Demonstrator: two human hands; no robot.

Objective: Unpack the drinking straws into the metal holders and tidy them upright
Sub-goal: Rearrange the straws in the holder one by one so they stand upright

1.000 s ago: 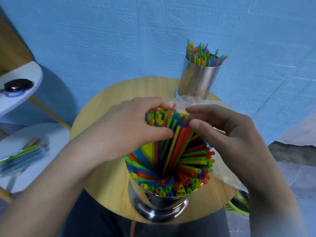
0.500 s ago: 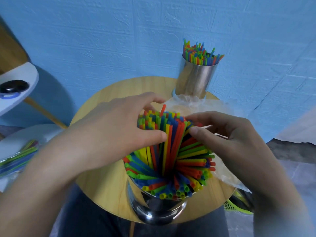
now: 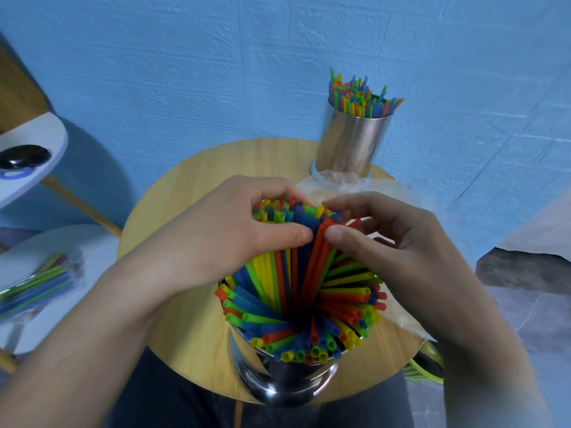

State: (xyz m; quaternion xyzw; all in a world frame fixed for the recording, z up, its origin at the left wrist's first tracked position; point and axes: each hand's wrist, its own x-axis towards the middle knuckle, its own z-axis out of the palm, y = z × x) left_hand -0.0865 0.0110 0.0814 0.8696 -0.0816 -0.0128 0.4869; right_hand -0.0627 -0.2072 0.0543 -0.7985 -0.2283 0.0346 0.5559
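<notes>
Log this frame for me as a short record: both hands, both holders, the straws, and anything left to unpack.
left hand: curled round the top of the straw bundle
right hand: pinches the same bundle's top from the other side
near holder: at the table's front edge, packed; outer straws fan outward, not upright
far holder: at the table's back edge; far straws roughly upright
table: round, wooden
plastic wrap: crumpled between the holders
straw packet: on the white surface at left, still wrapped

We cannot identify the dark object at ten o'clock; the bagged straws at nine o'clock are blurred and cut by the edge.
</notes>
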